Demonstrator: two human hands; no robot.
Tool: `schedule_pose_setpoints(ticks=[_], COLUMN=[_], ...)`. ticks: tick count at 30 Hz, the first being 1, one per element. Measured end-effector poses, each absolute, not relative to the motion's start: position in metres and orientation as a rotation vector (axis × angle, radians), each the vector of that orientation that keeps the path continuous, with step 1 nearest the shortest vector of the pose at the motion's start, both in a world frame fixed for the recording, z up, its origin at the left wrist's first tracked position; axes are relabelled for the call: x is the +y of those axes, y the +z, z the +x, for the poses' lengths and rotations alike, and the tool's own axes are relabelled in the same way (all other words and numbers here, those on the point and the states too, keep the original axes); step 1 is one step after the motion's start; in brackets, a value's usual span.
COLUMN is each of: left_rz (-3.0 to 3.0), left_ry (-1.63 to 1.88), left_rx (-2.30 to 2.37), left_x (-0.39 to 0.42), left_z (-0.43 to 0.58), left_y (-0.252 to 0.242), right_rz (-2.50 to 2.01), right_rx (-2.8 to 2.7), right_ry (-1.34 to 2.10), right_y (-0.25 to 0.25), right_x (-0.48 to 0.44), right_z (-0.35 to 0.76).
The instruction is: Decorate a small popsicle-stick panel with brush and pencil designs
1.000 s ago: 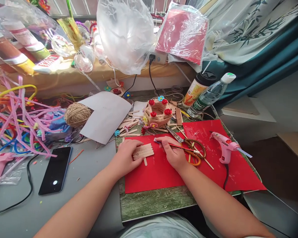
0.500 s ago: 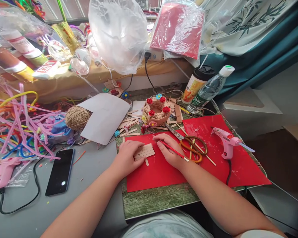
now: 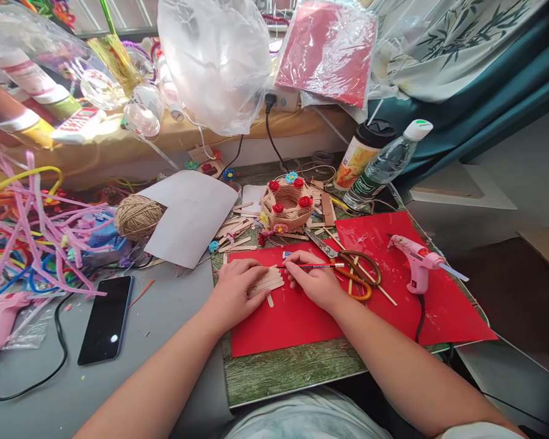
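Observation:
My left hand (image 3: 238,291) grips a small panel of popsicle sticks (image 3: 269,281) laid side by side, with thumb and fingers along its edges. One stick end pokes out below it. The panel rests on a red sheet (image 3: 279,332). In my right hand (image 3: 318,283) is a red pencil (image 3: 322,265), pinched between thumb and fingers, its tip at the panel's upper right edge. A small blue-and-white block (image 3: 287,255), perhaps an eraser, lies just beyond. Scissors with brown handles (image 3: 360,274) lie right of my right hand.
Behind my hands stands a twine-wrapped ring with red roses (image 3: 288,204) among loose sticks. To the right are a pink glue gun (image 3: 416,265), a water bottle (image 3: 375,164) and a cup (image 3: 357,152). On the left are a phone (image 3: 106,320), twine ball (image 3: 138,217) and pipe cleaners (image 3: 32,225).
My right hand has turned the pencil from slanting to nearly level and brought its tip to the panel. The blue-and-white block has come into sight. My left hand keeps its hold.

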State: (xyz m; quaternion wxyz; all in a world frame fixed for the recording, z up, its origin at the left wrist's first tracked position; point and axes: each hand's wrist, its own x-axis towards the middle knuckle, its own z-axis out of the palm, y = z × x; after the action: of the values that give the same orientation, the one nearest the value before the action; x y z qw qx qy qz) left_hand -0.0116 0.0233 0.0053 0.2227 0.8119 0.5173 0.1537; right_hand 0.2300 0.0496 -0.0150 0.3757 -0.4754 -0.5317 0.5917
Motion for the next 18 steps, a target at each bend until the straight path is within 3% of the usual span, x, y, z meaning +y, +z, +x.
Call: schedule_pose_setpoints(ticks=[18], left_rz=[2.209], left_ry=[0.447], left_rx=[1.505], left_x=[0.0241], left_z=[-0.0043], left_y=[0.0008], right_rz=[-1.262], right_rx=[-1.445], right_ry=[1.465], right_y=[-0.0137], right_x=[0.0548], right_z=[0.2228])
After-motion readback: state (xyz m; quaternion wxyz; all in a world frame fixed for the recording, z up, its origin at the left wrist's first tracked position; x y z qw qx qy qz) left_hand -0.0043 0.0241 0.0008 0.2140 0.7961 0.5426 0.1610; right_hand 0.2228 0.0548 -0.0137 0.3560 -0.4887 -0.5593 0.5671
